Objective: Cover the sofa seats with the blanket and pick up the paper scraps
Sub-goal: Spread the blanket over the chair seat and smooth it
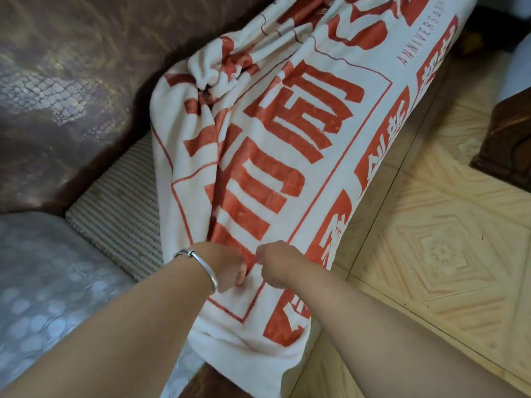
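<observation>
While the left hand (230, 267) and right hand (277, 261) pinch the blanket (287, 133) side by side | blanket drapes the sofa seat (120, 202), bunched at the backrest (71, 81) | best: part hands, tug evenly leftward over its bare strip.

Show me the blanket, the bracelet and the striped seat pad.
blanket (287, 145): head view, on its printed middle.
bracelet (205, 266): head view, on the silver band.
striped seat pad (120, 202): head view, on the bare part left of the blanket.
</observation>
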